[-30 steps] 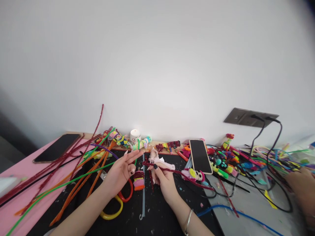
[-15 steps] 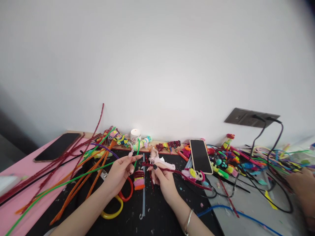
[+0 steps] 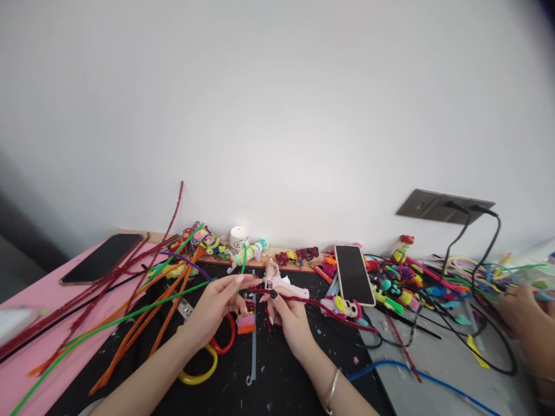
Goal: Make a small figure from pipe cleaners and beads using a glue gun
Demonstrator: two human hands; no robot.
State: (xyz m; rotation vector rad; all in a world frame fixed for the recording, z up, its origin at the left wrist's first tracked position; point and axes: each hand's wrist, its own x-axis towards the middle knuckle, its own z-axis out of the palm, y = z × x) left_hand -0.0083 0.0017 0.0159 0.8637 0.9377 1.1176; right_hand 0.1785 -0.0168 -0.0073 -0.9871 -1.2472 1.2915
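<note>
My right hand is closed round a dark red pipe cleaner that runs from my fingers out to the right over the black mat. My left hand reaches toward the red stem's left end, its fingertips pinched together next to it. Whether those fingertips grip the stem I cannot tell. A small stacked piece in pink, yellow and orange lies just below both hands. Behind my fingers lies a white glue gun.
Long orange, green and dark red pipe cleaners lie at the left over a pink sheet. Scissor-like red and yellow loops lie near my left wrist. Two phones rest on the table. Another person's hand works among cables at the right.
My left hand closed from spread fingers to a pinch and moved right to the end of the red pipe cleaner. The other person's hand at the right shifted upward.
</note>
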